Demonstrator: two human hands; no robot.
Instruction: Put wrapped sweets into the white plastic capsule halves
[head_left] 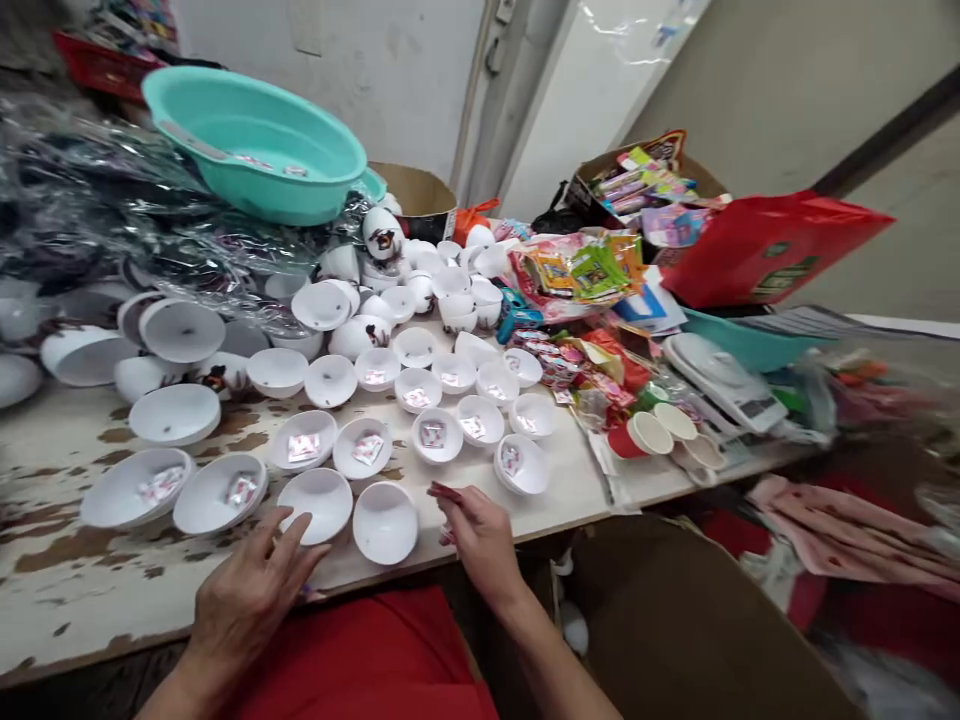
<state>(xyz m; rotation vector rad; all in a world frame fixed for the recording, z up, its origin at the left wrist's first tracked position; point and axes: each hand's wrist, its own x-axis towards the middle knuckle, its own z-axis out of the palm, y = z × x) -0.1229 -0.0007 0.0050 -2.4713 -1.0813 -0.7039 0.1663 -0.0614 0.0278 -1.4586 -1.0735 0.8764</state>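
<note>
We see a worn white table with peeling brown patches, crowded with white plastic half-shells. Nearest us, the left hand lies flat on the table edge, fingers spread and holding nothing, fingertips just beside an empty half-shell. The right hand is loosely curled, its fingertips pinching a small reddish packet, close beside another empty shell. Beyond them, rows of shells with small sachets spread across the middle of the table. To the right lie colourful snack packets, paper cups and a white scale. Farther back, a teal basin rests on clear plastic wrapping, with cardboard boxes and a red bag by the wall.
</note>
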